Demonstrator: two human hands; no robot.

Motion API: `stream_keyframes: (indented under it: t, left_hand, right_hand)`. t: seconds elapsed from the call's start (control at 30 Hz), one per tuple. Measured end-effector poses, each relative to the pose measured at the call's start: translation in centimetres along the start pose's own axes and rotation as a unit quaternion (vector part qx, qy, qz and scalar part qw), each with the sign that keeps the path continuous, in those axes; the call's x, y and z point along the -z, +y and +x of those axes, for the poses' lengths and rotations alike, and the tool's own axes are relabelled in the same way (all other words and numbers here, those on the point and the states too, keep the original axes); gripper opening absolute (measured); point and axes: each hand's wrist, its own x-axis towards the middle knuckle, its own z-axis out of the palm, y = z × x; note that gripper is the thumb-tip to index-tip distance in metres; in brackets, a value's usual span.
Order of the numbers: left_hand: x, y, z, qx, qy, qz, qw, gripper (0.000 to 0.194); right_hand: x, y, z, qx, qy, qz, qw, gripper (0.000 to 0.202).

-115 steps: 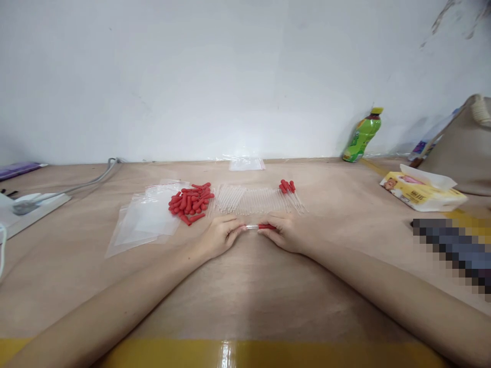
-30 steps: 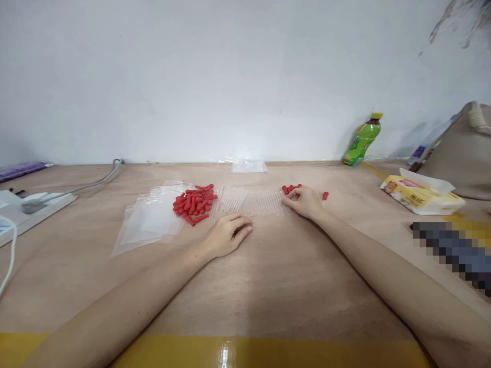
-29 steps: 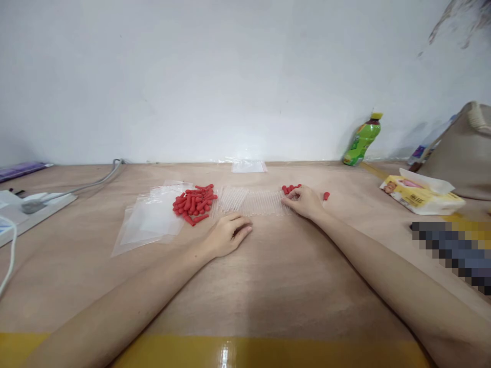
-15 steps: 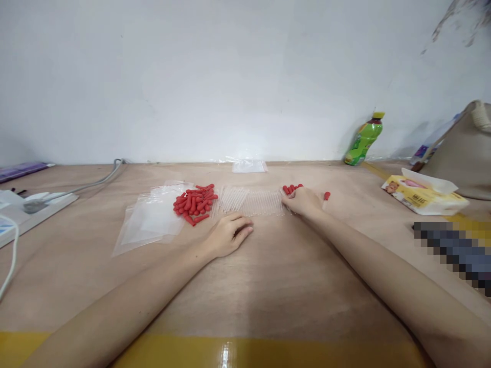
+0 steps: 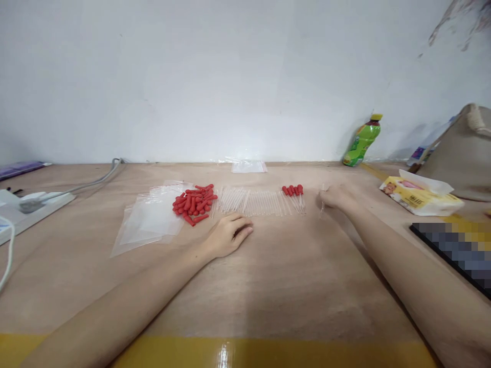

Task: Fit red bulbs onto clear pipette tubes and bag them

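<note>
My left hand (image 5: 229, 235) rests on the table, fingers loosely curved and thumb apart, holding nothing. Just beyond its fingers lies a row of thin clear tubes (image 5: 264, 203), with a pile of red rubber bulbs (image 5: 194, 203) to the left. Several droppers with red bulbs (image 5: 293, 190) lie side by side at the row's right end. Farther right, my right hand (image 5: 334, 197) is closed in a pinch on a clear dropper tube (image 5: 321, 210), which stands roughly upright at the fingertips. The spot where a lone red bulb lay is hidden by this hand.
Clear plastic bags (image 5: 153, 220) lie left of the bulbs, and another bag (image 5: 249, 166) lies by the wall. A power strip (image 5: 42, 209) is at far left. At right are a green bottle (image 5: 362, 142), tissue pack (image 5: 422, 197), beige bag (image 5: 456, 153) and a pixelated dark object (image 5: 452, 255).
My right hand has moved right, from the end of the tube row to where the lone red bulb lay, carrying a clear tube. My left hand has stayed still.
</note>
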Motion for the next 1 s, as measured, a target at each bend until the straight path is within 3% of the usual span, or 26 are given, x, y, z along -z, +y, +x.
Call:
stream_keyframes:
  t: [0.27, 0.43, 0.5, 0.6, 0.73, 0.87, 1.0]
  left_hand:
    - [0.0, -0.1, 0.0, -0.006, 0.002, 0.000, 1.000, 0.020]
    - [0.0, 0.0, 0.0, -0.008, 0.001, 0.006, 1.000, 0.020]
    - [0.0, 0.1, -0.1, -0.005, 0.019, 0.017, 1.000, 0.019]
    - [0.3, -0.2, 0.2, 0.030, 0.088, 0.062, 0.994, 0.016]
    - [2.0, -1.8, 0.9, 0.129, 0.138, 0.175, 0.966, 0.015]
    - [4.9, -4.3, 1.7, 0.199, 0.117, 0.263, 0.937, 0.018]
    - [7.5, -7.0, 2.9, 0.284, 0.067, 0.272, 0.917, 0.022]
  right_hand:
    - [-2.9, -2.5, -0.1, 0.117, 0.041, 0.182, 0.975, 0.028]
    - [-3.5, -2.3, -0.5, 0.144, 0.060, 0.242, 0.958, 0.029]
    - [-3.4, -2.1, -0.7, 0.134, 0.069, 0.253, 0.956, 0.029]
    - [-3.2, -2.0, -0.8, 0.118, 0.080, 0.256, 0.956, 0.028]
    - [-3.1, -2.0, -0.9, 0.098, 0.086, 0.250, 0.959, 0.025]
    - [-3.1, -2.1, -1.1, 0.086, 0.102, 0.238, 0.962, 0.025]
    - [-3.2, -2.6, -1.8, 0.104, 0.112, 0.232, 0.961, 0.024]
